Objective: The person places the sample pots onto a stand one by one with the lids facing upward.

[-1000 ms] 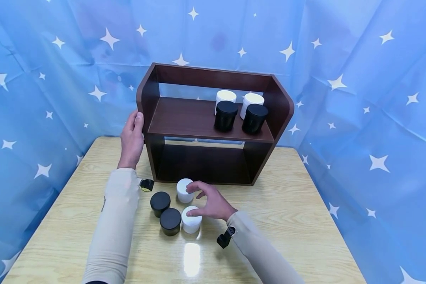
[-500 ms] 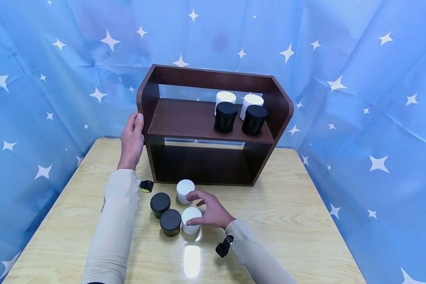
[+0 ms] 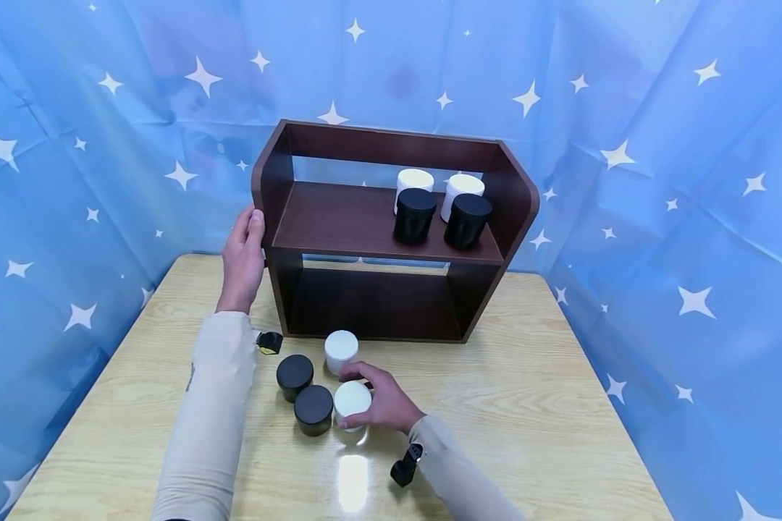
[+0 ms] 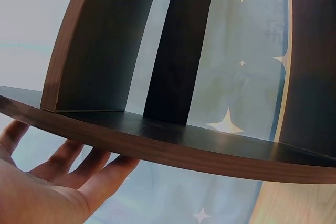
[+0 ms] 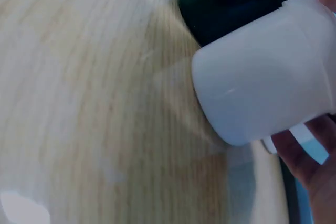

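Note:
My left hand [image 3: 242,260] rests against the outer left side of a dark brown two-tier shelf [image 3: 339,217]. In the left wrist view its extended fingers [image 4: 100,174] touch the side panel from outside. My right hand [image 3: 386,398] grips a white lidded jar [image 3: 353,396] standing on the table, thumb on the near side and fingers on the far side. Another white jar [image 3: 341,349] stands just behind those fingers. Two black jars, one nearer [image 3: 313,407] and one farther [image 3: 295,375], stand left of the gripped jar. The right wrist view shows the white jar's wall [image 5: 257,77] close up.
On the upper tier's right half stand two white jars at the back, left [image 3: 414,181] and right [image 3: 461,189], with two black jars, left [image 3: 414,215] and right [image 3: 467,221], before them. A blue star-patterned curtain [image 3: 652,217] surrounds the wooden table [image 3: 528,405].
My right hand has moved down and slightly left, toward me, and its thumb and fingers have come round the nearer white jar. The left hand stays at the shelf's side.

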Demonstrator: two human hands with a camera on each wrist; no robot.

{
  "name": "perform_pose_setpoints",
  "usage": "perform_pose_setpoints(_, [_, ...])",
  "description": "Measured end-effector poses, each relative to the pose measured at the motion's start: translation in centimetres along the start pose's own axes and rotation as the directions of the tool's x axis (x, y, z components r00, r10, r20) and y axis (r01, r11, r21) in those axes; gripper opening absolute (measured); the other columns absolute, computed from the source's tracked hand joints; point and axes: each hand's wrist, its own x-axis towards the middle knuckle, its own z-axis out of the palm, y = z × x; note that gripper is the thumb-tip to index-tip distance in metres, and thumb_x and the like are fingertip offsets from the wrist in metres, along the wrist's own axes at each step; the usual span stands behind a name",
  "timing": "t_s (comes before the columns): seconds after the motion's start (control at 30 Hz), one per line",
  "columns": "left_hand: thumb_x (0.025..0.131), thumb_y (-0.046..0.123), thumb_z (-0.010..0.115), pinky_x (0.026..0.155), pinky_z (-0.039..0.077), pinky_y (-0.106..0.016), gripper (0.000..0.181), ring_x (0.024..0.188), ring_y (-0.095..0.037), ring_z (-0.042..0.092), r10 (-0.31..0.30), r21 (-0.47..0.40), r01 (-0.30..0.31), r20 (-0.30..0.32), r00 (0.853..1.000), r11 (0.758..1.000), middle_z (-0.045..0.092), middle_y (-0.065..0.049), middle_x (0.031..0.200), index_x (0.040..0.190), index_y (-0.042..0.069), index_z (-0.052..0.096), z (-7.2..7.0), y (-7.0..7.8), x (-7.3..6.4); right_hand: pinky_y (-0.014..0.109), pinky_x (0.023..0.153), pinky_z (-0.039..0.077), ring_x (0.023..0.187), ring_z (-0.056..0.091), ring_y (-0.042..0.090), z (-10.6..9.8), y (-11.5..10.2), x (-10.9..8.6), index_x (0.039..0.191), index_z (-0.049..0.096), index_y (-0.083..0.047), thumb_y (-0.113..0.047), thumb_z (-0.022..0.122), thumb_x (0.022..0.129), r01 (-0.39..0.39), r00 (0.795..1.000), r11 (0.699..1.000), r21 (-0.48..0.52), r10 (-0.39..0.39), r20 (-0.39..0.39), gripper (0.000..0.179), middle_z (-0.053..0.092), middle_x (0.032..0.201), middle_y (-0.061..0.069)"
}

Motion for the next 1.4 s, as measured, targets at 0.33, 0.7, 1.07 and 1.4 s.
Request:
perform_pose_setpoints(0.33, [0.101, 0.065, 0.033, 0.125, 0.025, -0.053, 0.059, 0.153, -0.019, 0.028, -0.046, -0.007, 0.046, 0.006, 0.999, 0.999, 0.034, 0.006, 0.164, 0.156, 0.043, 0.030, -0.2, 0.0, -0.1, 0.030, 0.098, 0.048, 0.108, 0.061, 0.014, 1.1, 0.8, -0.6, 0.131, 0.059, -0.009, -0.021, 0.099, 0.059, -0.015, 1.000, 1.000, 0.010, 0.015, 0.001, 0.083, 0.069, 0.118, -0.001])
perform_pose_setpoints(0.7, [0.103, 0.060, 0.033, 0.125, 0.027, -0.050, 0.056, 0.151, -0.019, 0.031, -0.034, -0.033, 0.034, 0.004, 0.999, 0.999, 0.038, 0.003, 0.162, 0.155, 0.040, 0.033, -0.2, 0.2, 0.0, 0.032, 0.100, 0.048, 0.112, 0.063, 0.016, 1.5, 1.0, -0.6, 0.135, 0.058, -0.011, -0.017, 0.098, 0.059, -0.034, 0.999, 0.999, -0.039, 0.033, -0.018, 0.086, 0.069, 0.123, 0.001])
perform_pose_setpoints(1.07, [0.103, 0.062, 0.033, 0.125, 0.026, -0.051, 0.057, 0.152, -0.018, 0.031, -0.037, -0.021, 0.037, 0.007, 0.999, 0.999, 0.036, 0.004, 0.163, 0.155, 0.040, 0.032, 0.0, 0.1, 0.2, 0.035, 0.103, 0.047, 0.115, 0.063, 0.017, 1.6, 1.2, -0.7, 0.133, 0.058, -0.012, -0.014, 0.097, 0.059, -0.039, 0.999, 0.999, -0.036, 0.038, -0.023, 0.083, 0.069, 0.126, 0.000])
perform_pose_setpoints(1.4, [0.101, 0.065, 0.034, 0.126, 0.025, -0.051, 0.058, 0.152, -0.018, 0.030, -0.031, -0.019, 0.031, 0.005, 1.000, 0.999, 0.037, 0.006, 0.162, 0.154, 0.042, 0.033, 0.0, 0.2, 0.1, 0.035, 0.102, 0.048, 0.112, 0.063, 0.015, 1.4, 0.9, -0.7, 0.129, 0.060, -0.011, -0.013, 0.098, 0.058, -0.026, 0.999, 0.999, -0.038, 0.025, -0.035, 0.081, 0.070, 0.120, -0.002])
